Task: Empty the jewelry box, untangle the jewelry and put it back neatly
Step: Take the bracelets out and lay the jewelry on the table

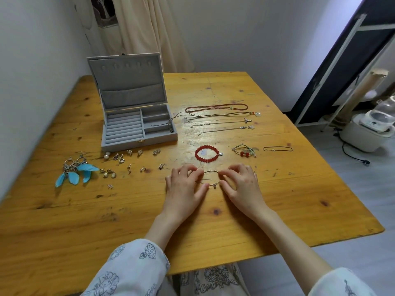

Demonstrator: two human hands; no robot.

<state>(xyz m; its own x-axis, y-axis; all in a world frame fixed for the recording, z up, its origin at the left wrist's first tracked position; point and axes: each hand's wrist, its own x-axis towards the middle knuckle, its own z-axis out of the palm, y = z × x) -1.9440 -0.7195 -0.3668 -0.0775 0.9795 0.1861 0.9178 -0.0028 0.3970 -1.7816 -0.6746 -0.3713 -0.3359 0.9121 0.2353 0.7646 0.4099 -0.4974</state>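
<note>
Left hand [183,186] and right hand [241,184] both pinch thin gold bracelet [210,178] on bench [277,199]; grey jewelry box [136,124] open, empty.

A single head-worn wide-angle view looks forward and down over the wooden table [277,210] from its near edge. The hands sit close below; the far wall stands beyond.

Loose pale sleeves [128,272] printed with grey line drawings, forearms bare.
</note>
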